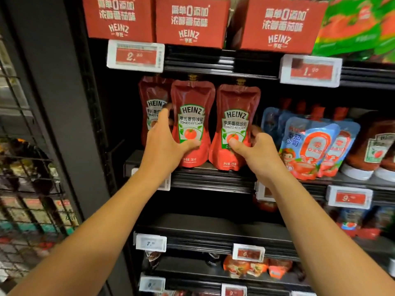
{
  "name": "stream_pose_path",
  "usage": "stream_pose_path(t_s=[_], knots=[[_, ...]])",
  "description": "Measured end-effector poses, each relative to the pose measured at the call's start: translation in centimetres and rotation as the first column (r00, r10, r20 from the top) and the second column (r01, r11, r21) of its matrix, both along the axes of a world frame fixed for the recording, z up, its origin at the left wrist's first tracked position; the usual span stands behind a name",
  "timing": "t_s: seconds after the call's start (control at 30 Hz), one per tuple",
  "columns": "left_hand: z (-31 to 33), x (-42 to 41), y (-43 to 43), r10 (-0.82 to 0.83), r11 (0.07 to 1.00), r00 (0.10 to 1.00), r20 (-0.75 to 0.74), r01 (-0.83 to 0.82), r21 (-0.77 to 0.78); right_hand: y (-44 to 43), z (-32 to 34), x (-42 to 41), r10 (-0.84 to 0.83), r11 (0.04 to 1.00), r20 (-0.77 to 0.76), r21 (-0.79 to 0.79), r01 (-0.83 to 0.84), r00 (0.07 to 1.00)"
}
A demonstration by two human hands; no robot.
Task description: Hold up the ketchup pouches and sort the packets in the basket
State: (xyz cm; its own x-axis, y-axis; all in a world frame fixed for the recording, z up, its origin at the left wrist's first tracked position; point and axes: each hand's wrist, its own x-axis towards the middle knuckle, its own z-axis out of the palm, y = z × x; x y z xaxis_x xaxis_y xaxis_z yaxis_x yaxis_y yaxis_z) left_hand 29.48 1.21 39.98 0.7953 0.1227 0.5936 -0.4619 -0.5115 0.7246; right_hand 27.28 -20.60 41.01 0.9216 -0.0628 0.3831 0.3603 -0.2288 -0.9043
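Two red Heinz ketchup pouches stand upright, side by side, at the front edge of the middle shelf (213, 178). Left pouch (192, 122): held by the left hand (164, 144), thumb across the lower label, fingers curled round its left edge. Right pouch (236, 124): held by the right hand (256, 150), thumb pressed on the tomato picture, fingers wrapped behind its right edge. Each grip is thus clamped on its own pouch; both pouch bases appear to rest on the shelf.

One more red pouch (152, 103), same label, stands behind and left of the left hand, partly hidden by it.

Several blue pouches (310, 146) with a cartoon child stand just right of the right hand, in a row going back. Brown squeeze bottles (372, 150), cap down, stand further right.

Three red Heinz cartons (190, 22) sit on the shelf above, a green pack (359, 26) beside them. Price tags (135, 56) hang on the shelf rails; their figures are blurred. Orange packets (256, 268) lie on a lower shelf. Wire rack (27, 167) at far left, contents blurred.
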Motion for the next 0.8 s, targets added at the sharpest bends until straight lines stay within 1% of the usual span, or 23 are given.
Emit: stream_pose_path(t_s=[0.1, 0.17, 0.27, 0.4, 0.53, 0.63, 0.8], knots=[[-0.9, -0.8, 0.0, 0.039, 0.996, 0.998, 0.054, -0.043, 0.075, -0.5, -0.1, -0.3, -0.031, 0.991, -0.003, -0.127, 0.03, 1.0], [-1.5, -1.1, 0.0, 0.065, 0.987, 0.993, 0.1, -0.079, 0.141, -0.9, -0.4, -0.7, -0.049, 0.973, -0.03, -0.228, 0.041, 0.998], [-1.8, -0.8, -0.1, 0.101, 0.97, 0.99, 0.102, -0.121, 0.21, -0.8, -0.3, -0.7, -0.09, 0.948, -0.082, -0.313, 0.06, 0.993], [-1.3, 0.0, -0.2, 0.141, 0.944, 0.984, 0.108, -0.166, 0.287, 0.0, 0.2, -0.1, -0.142, 0.933, -0.089, -0.345, 0.103, 0.986], [-1.0, 0.8, -0.4, 0.195, 0.906, 0.975, 0.106, -0.22, 0.361, 0.7, 0.0, 0.8, -0.247, 0.904, -0.046, -0.37, 0.214, 0.968], [-1.0, 1.0, -0.8, 0.195, 0.901, 0.975, 0.106, -0.221, 0.375, 1.1, -0.2, 1.2, -0.313, 0.882, -0.018, -0.377, 0.283, 0.95], [-0.9, 1.4, -1.0, 0.196, 0.908, 0.978, 0.075, -0.21, 0.363, 1.1, -0.2, 1.8, -0.343, 0.872, -0.009, -0.375, 0.315, 0.939]])
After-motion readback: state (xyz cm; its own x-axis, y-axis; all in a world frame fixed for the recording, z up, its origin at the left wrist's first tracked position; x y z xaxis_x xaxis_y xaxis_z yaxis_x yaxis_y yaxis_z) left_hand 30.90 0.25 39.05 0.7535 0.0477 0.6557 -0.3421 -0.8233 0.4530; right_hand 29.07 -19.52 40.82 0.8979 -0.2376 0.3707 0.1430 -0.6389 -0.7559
